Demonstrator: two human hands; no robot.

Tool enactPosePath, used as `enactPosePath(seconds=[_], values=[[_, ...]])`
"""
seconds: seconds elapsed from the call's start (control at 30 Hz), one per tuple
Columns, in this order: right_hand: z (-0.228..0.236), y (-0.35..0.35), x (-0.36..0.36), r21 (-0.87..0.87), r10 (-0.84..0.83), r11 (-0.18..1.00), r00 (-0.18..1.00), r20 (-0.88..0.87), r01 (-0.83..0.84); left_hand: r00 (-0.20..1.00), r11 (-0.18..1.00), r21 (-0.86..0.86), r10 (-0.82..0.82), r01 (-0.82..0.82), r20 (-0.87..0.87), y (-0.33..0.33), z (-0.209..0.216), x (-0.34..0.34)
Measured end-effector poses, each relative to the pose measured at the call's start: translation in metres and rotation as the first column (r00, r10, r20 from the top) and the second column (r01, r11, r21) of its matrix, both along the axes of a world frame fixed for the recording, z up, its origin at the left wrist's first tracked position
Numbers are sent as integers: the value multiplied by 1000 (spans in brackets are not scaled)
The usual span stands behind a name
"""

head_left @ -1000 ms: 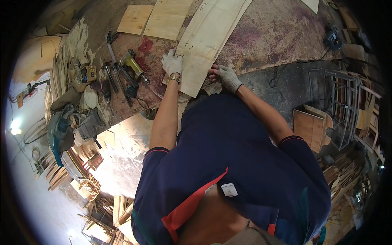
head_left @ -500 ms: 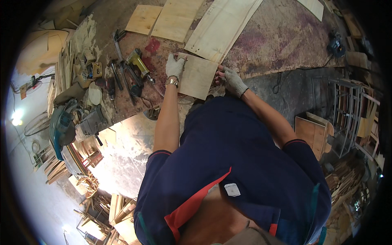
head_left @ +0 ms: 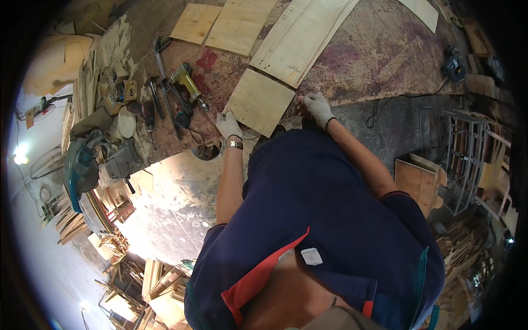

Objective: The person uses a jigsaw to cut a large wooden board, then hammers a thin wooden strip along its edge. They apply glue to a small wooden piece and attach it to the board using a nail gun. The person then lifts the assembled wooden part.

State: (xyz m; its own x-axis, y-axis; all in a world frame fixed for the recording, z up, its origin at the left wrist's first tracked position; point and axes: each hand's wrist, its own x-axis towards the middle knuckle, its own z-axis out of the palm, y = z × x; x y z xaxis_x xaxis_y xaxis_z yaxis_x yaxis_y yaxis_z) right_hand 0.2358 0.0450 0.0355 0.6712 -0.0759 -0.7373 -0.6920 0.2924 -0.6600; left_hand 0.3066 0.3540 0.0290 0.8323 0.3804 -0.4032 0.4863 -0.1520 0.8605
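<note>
A square plywood panel (head_left: 261, 103) lies at the near edge of the workbench, one corner jutting past the edge toward my body. My left hand (head_left: 228, 124), in a pale knit glove with bare fingertips, pinches the panel's left corner. Just off its right corner is my gloved right hand (head_left: 318, 110), fingers loosely bent and apart, with nothing visible in them. A long pale board (head_left: 302, 36) lies right beyond the panel. Two smaller plywood pieces (head_left: 240, 25) rest to its left.
Left of the panel lie a yellow-green air tool (head_left: 187, 82), clamps (head_left: 157, 99) and a drill (head_left: 147, 114). A teal mitre saw (head_left: 82, 165) stands farther left. A blue power tool (head_left: 453, 66) sits at the bench's right end. A wooden box (head_left: 416, 184) and metal rack (head_left: 467, 159) stand right.
My left hand has moved from the panel's far left edge to its near left corner. The panel has turned, and its face looks yellower. My right hand has come slightly away from it.
</note>
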Motion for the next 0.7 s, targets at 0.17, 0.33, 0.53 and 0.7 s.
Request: enactPosePath(seconds=[0.17,0.33,0.53,0.7], values=[[11,8,1,-63,91,994,996,-7,-92,968,418,881,-206,222,-146,-24,41,-8],[10,12,11,-36,168,985,985,-47,-169,857,415,830,-497,372,-135,-46,42,27],[13,18,36,-163,159,974,987,-15,-159,803,432,796,-586,424,-110,-73,16,67],[19,18,34,-229,156,961,988,-2,-152,779,440,789,-623,428,-75,-78,14,82]])
